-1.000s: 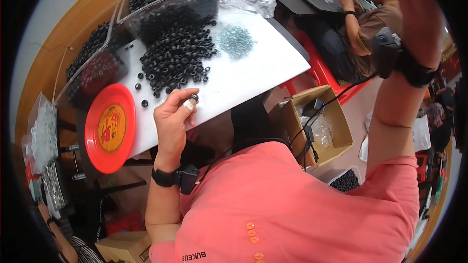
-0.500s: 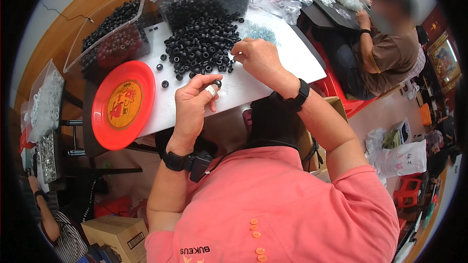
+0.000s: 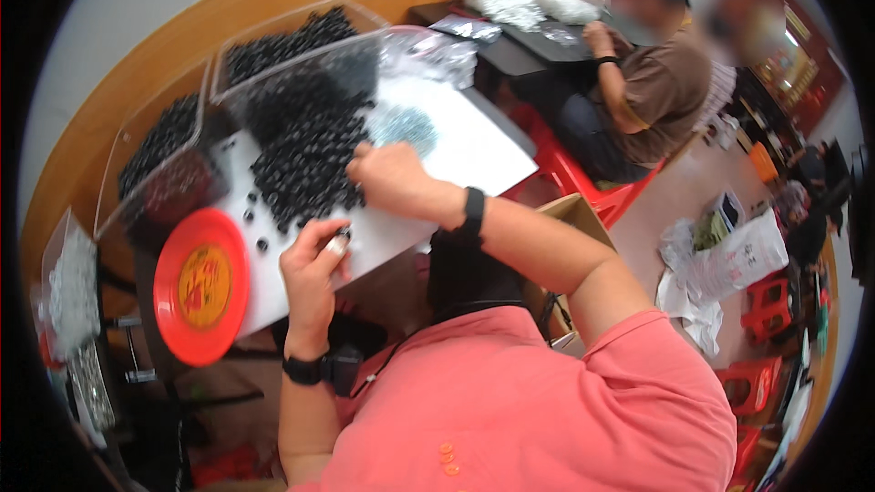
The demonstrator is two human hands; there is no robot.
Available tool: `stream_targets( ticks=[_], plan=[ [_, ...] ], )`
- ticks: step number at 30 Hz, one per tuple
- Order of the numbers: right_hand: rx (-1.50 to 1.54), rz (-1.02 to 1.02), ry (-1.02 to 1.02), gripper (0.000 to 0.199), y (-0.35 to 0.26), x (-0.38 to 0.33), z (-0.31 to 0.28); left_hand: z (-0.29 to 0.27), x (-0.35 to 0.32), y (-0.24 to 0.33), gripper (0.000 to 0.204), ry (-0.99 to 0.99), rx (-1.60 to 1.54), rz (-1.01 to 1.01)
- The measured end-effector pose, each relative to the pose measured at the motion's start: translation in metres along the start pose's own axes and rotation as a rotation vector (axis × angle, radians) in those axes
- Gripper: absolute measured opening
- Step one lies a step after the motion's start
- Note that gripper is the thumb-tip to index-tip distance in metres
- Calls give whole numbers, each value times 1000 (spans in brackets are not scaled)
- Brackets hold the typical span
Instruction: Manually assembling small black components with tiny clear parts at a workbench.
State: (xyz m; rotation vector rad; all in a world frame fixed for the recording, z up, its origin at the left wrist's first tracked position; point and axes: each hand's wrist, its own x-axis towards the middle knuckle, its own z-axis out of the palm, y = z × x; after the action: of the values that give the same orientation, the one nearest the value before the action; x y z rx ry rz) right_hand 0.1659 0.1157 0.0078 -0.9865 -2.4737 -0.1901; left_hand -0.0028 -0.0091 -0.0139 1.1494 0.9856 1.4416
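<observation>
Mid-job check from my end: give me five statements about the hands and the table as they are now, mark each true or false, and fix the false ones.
1. The left hand holds a small dark round piece. True.
2. The round red plate with an orange centre lies to the right of the loose heap of small black pieces. False: the plate is to the left of the heap.
3. The right hand is at the heap's right-hand edge. True.
4. The patch of tiny silvery-blue bits sits inside a clear plastic bin. False: the patch lies on the white tabletop.
5. A person in a brown top sits on a red stool. True.
</observation>
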Motion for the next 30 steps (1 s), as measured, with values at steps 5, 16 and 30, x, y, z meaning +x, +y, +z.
stream_targets(
  ticks=[5,16,30],
  plan=[
    [48,28,-34,11,-4,1,-5,1,2,4,22,-12,3,-35],
    [274,418,305,40,84,-34,-100,-2,0,7,24,-29,7,-19],
    [132,-76,296,34,-33,-114,-42,3,3,10,23,-33,-71,-33]
  ],
)
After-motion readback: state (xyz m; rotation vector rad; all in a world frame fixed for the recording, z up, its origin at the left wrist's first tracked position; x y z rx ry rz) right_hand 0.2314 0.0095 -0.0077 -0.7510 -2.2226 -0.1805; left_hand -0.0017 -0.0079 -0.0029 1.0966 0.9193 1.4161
